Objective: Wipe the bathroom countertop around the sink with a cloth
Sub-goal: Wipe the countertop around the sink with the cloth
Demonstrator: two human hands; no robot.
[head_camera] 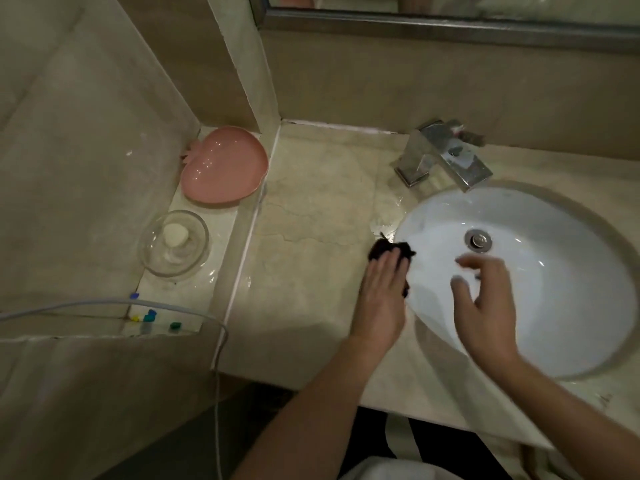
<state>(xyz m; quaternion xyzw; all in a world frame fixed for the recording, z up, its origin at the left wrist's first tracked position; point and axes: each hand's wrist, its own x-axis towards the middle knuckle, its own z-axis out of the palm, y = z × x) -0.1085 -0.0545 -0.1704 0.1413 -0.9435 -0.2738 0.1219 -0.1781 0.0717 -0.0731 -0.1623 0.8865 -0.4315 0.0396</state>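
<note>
A small dark cloth (381, 249) lies on the beige marble countertop (311, 237) at the left rim of the white oval sink (554, 323). My left hand (382, 299) lies flat on the cloth, fingers stretched forward, pressing it to the counter and hiding most of it. My right hand (485, 303) hovers over the sink bowl with fingers spread and curled, blurred, holding nothing. A wet patch shines on the counter between the cloth and the faucet.
A chrome faucet (446, 157) stands behind the sink. On a lower ledge at left sit a pink apple-shaped dish (225, 168), a glass bowl (175, 242) with a soap bar and small coloured bits. A white cable (218, 375) hangs at the counter's left edge. A mirror frame (450, 24) runs above.
</note>
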